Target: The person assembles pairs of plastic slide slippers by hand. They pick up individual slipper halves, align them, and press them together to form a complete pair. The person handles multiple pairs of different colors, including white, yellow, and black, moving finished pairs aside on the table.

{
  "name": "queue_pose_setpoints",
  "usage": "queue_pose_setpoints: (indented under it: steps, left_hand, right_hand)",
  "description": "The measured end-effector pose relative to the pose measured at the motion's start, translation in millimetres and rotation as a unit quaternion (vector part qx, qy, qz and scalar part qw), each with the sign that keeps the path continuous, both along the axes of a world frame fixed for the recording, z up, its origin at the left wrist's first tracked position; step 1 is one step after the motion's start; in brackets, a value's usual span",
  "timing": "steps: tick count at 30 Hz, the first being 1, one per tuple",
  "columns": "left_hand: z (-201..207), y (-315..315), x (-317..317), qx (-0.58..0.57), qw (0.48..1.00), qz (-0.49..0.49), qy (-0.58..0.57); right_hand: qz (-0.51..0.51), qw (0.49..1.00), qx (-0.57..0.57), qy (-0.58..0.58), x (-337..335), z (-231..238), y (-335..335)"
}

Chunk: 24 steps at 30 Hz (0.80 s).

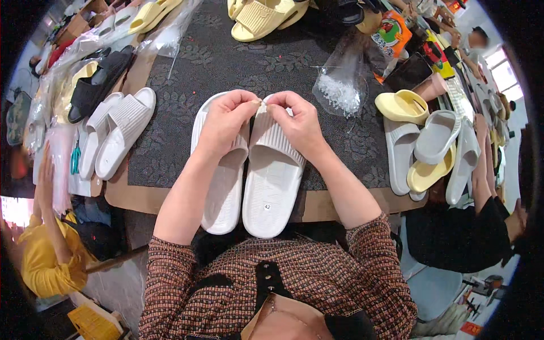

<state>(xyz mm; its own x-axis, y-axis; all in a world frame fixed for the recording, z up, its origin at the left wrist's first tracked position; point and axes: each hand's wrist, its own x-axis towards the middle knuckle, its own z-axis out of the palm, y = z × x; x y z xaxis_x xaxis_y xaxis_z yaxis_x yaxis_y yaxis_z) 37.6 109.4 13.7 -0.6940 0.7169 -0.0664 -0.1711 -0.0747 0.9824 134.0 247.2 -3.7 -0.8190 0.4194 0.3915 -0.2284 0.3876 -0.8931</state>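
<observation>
at the near edge of the counter [323, 205], partly over a dark mat [170, 141], apparently midway through handling a pair of light grey slippers [273, 184], already laid side by side with heels nearest, but not yet let go at the far ends. pinching there with left hand [226, 123] and right hand [298, 126] in a narrow grip, seemingly on a small pale piece [263, 104] too tiny to identify.

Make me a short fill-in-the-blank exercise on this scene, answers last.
1. The left hand and right hand are close together at the toe end, not the ____ end, of the pair of slippers.
2. On the dark mat, a clear bag of white bits lies on the hands' ____ side.
3. Directly beyond the hands, another pair of slippers is coloured ____.

Answers: heel; right; yellow.
</observation>
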Motion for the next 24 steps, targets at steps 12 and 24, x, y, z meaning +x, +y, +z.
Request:
queue_pose_setpoints:
  steps: [12, 24]
  left_hand:
    - [-7, 3, -3, 0.063, 0.998, 0.012, -0.005]
    - [-7, -1, -3, 0.052, 0.998, 0.023, 0.0]
  right_hand:
    - [-0.256, 0.898, 0.358, -0.028, 27, 17, 152]
    - [-0.227, 0.787, 0.551, -0.158, 38, -14, 134]
